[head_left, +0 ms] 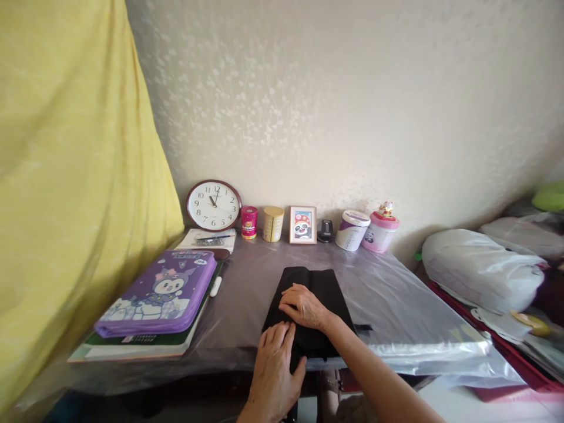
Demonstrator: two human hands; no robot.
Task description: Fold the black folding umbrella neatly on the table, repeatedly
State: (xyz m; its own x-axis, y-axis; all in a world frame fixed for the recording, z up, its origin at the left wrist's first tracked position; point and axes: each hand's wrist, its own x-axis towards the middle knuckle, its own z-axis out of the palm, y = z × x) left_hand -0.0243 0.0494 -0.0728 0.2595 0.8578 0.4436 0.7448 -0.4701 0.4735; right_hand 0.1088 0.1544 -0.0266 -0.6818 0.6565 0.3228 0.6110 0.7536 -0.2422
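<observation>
A flat black folded fabric piece, perhaps a bag (324, 285), lies near the front edge of the table, with a short black strap or tab (363, 327) sticking out on its right. My right hand (304, 306) rests across the middle of it, palm down, fingers lightly bent and holding nothing. On its near left corner is my left hand (277, 367), fingers stretched over the black fabric and thumb spread away. The two hands almost meet at the fingertips. Part of the fabric is hidden beneath them.
A purple cartoon binder (158, 294) lies on a green book (132, 341) at left. Along the wall stand a clock (214, 205), a pink can (249, 223), a yellow can (274, 224), a picture frame (302, 225) and tubs (352, 231). White plastic bags (480, 270) are at right.
</observation>
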